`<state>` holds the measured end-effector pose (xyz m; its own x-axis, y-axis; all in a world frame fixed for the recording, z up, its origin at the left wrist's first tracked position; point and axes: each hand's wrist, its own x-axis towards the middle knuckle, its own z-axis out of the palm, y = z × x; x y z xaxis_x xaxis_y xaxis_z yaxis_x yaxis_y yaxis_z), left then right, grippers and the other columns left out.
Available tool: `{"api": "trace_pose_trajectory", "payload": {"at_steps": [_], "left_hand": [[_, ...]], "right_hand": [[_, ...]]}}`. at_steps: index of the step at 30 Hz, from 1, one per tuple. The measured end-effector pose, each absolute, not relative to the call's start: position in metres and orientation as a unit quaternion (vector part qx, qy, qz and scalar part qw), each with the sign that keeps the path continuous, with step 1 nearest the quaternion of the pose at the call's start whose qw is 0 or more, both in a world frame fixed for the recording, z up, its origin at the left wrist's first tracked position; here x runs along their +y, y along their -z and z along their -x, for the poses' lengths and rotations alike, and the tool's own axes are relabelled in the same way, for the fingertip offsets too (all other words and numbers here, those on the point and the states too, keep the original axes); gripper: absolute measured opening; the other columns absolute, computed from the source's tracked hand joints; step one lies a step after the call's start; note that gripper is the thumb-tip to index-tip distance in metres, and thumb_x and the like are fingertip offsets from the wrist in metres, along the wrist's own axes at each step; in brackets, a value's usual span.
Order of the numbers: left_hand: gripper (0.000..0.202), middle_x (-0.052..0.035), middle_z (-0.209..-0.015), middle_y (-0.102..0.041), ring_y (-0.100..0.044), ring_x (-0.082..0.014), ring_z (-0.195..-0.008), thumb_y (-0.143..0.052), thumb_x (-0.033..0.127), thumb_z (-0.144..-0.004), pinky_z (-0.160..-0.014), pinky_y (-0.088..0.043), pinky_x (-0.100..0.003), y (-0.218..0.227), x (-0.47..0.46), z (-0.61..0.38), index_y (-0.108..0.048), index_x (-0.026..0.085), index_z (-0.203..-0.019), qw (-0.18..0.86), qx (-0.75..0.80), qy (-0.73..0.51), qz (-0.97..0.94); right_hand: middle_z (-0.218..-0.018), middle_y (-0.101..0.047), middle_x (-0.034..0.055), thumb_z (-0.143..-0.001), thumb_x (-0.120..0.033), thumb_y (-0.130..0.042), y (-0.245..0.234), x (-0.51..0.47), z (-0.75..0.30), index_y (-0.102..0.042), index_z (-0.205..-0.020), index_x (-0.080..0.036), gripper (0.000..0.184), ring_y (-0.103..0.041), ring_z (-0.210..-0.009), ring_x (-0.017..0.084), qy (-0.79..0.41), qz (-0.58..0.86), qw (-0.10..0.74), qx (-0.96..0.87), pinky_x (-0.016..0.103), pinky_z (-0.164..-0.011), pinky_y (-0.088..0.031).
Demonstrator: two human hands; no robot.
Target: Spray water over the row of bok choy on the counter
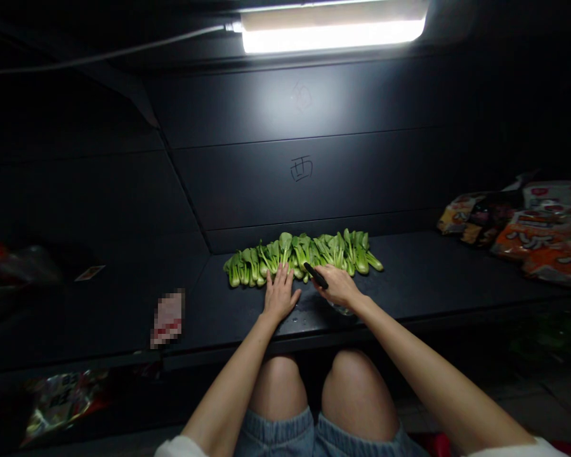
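A seated person's bare knees and blue denim shorts are nearest. Both arms reach forward over a dark grey flat-surfaced shelf. The left hand lies palm down, fingers spread, holding nothing, its fingertips at the stem ends of a long row of leafy green vegetables with pale green stems. The row lies across the shelf, leaves towards the back. The right hand, at the row's front, is closed around a slim black object; something clear and shiny shows below this hand. Glossy orange and white plastic packets lie far right. Behind rises a dark panelled back wall, beneath a bright white tube lamp.
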<state>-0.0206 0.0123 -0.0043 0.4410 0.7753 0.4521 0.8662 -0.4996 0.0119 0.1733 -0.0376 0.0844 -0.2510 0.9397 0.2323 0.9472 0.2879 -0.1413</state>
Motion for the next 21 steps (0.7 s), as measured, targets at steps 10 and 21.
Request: {"api": "trace_pose_trajectory", "payload": {"at_steps": [10, 21], "left_hand": [[0.060, -0.0098, -0.160, -0.027, -0.020, -0.0266, -0.149, -0.046, 0.041, -0.091, -0.120, -0.012, -0.059, 0.009, 0.016, 0.021, -0.037, 0.019, -0.147, 0.115, -0.483, 0.200, 0.845], [0.056, -0.0093, -0.159, -0.029, -0.021, -0.0262, -0.149, -0.044, 0.036, -0.092, -0.120, -0.014, -0.059, 0.010, 0.017, 0.021, -0.040, 0.018, -0.145, 0.118, -0.485, 0.200, 0.843]], "right_hand": [[-0.107, -0.068, 0.0103, -0.094, -0.033, -0.048, -0.077, -0.038, -0.192, -0.062, -0.114, -0.018, 0.028, -0.062, -0.100, 0.020, 0.010, 0.608, 0.182, -0.773, 0.026, -0.082, -0.042], [-0.107, -0.068, 0.0106, -0.095, -0.037, -0.047, -0.079, -0.043, -0.206, -0.060, -0.116, -0.018, 0.032, -0.062, -0.098, 0.020, 0.021, 0.624, 0.170, -0.763, 0.026, -0.079, -0.041]]}}
